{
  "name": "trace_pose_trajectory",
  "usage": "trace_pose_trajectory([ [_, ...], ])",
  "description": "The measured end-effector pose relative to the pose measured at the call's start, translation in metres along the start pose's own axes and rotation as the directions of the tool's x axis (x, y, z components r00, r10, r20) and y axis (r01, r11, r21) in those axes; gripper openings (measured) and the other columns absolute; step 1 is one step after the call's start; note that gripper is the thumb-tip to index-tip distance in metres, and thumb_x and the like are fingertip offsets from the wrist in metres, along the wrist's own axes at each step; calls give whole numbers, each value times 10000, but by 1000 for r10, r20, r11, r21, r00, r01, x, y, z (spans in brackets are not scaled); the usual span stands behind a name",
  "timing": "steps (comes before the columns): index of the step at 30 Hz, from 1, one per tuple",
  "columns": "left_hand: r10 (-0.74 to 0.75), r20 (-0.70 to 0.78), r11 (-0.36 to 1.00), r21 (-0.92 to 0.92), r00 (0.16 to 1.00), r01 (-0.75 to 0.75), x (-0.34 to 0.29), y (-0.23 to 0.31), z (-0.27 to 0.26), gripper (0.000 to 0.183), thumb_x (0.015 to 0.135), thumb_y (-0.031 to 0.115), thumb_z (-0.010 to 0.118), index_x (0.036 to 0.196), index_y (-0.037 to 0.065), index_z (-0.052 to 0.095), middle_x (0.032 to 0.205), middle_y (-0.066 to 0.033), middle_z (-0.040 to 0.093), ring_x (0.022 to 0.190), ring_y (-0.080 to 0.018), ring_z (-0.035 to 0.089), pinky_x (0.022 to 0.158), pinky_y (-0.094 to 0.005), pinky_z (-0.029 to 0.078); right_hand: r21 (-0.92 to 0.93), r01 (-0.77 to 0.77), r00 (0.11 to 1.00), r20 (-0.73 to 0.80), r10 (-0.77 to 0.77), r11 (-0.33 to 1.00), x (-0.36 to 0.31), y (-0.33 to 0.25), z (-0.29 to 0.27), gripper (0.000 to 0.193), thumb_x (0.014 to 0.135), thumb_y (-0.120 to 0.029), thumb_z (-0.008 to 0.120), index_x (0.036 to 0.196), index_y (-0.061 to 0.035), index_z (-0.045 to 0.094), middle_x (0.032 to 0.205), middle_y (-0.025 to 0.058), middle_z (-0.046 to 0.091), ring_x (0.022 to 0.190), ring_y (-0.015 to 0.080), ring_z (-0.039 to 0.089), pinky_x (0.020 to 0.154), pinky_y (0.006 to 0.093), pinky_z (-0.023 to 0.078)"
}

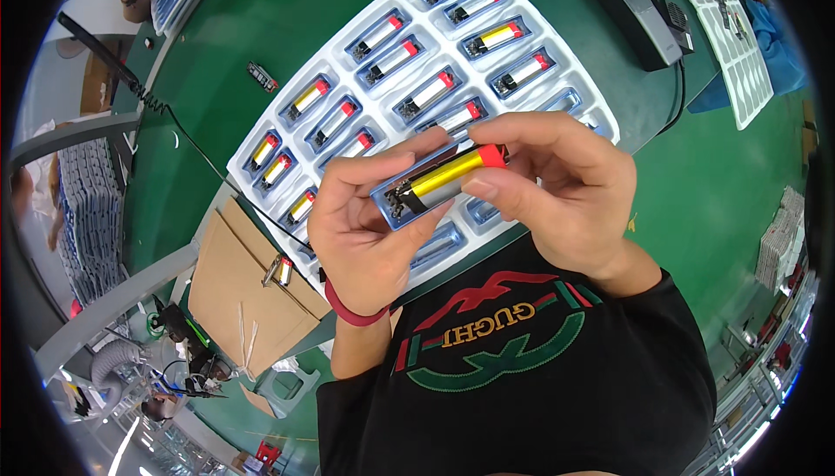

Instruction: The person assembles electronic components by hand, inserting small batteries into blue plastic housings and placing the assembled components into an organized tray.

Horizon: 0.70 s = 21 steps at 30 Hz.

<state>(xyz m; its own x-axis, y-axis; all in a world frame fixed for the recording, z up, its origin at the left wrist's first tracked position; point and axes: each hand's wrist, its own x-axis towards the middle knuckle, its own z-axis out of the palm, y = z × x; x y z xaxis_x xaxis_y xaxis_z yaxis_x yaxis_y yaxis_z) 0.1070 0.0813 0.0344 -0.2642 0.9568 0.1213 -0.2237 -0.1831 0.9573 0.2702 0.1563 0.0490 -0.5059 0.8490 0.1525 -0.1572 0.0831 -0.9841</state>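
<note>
Between my hands, over the near part of a white tray (pixel 600 98), is a translucent blue casing (pixel 379 195). Inside it lies a yellow cylindrical battery cell (pixel 445 175) with a red end and a dark end with small parts and wires. My left hand (pixel 361 219), a red band on its wrist, grips the casing along its left side. At the red end, the thumb and forefinger of my right hand (pixel 574 185) close on the battery cell and the casing's edge. Rows of similar casings with silver or yellow cells fill many tray pockets; a few near casings (pixel 439 246) seem without cells.
A loose dark part (pixel 261 77) lies on the green table (pixel 204 124). At the left, cardboard (pixel 252 302) carries a small cell (pixel 285 271). A black power adapter (pixel 639 19) and another white tray (pixel 739 85) stand to the right. A dark cable (pixel 204 159) crosses the left side.
</note>
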Motion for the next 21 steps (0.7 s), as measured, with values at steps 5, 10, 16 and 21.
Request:
trace_pose_trajectory([
  [5, 25, -3, 999, 21, 1000, -25, -2, -3, 0, 383, 733, -159, 673, 1059, -40, 511, 1189, -301, 578, 1136, -317, 588, 938, -370, 514, 12, 69, 992, -104, -67, 998, 1, 11, 10, 222, 782, -5, 733, 990, 25, 661, 848, 71, 696, 498, 20, 526, 411, 173, 365],
  [10, 57, -57, 996, 67, 997, -53, -2, -8, -1, 376, 731, -170, 663, 1054, -46, 516, 1215, -309, 560, 1134, -317, 589, 923, -364, 523, -382, 209, 971, -31, -239, 900, 6, 10, 9, 257, 714, -53, 783, 947, -3, 689, 806, 87, 647, 484, 87, 519, 414, 209, 379],
  [16, 49, -92, 998, 42, 995, -45, -4, -10, -3, 354, 741, -177, 648, 1040, -53, 504, 1216, -335, 544, 1110, -319, 601, 901, -352, 538, -423, 208, 960, -83, -267, 882, 9, 15, 12, 342, 678, -53, 831, 968, -17, 653, 922, 44, 540, 569, 34, 506, 437, 165, 387],
  [21, 83, -136, 996, 37, 987, -78, -4, -14, -2, 368, 739, -180, 646, 1038, -35, 488, 1210, -340, 543, 1102, -340, 604, 889, -354, 548, -345, 84, 971, -182, -155, 935, 10, 15, 16, 311, 671, -140, 834, 874, -53, 615, 805, 29, 533, 505, 104, 496, 427, 237, 404],
])
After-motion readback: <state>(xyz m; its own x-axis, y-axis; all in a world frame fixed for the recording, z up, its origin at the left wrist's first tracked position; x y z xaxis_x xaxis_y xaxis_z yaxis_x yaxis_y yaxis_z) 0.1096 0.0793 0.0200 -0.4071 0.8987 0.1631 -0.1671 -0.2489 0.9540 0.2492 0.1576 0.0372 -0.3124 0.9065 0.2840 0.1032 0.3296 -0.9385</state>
